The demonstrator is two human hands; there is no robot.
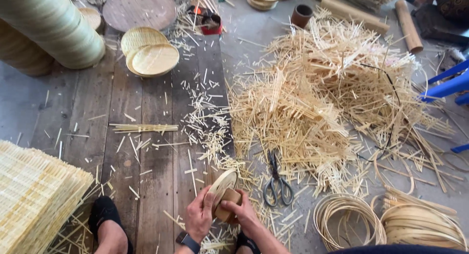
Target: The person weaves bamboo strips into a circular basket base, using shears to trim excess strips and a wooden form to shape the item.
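Observation:
My left hand (199,216) and my right hand (243,214) meet low in the head view, both gripping a small round woven bamboo lid (222,179) together with a short wooden block (228,201) pressed against it. The lid stands on edge, tilted, its rim upward. A smartwatch sits on my left wrist. Metal scissors (277,181) lie on the floor just right of my right hand, untouched.
A big heap of bamboo offcuts (317,97) fills the centre right. Coiled bamboo hoops (391,222) lie at the lower right. Woven mats (34,195) are stacked at the left, finished woven lids (149,52) sit further back, and tall stacked rings (53,24) at the top left. Another person's hand shows at the top right.

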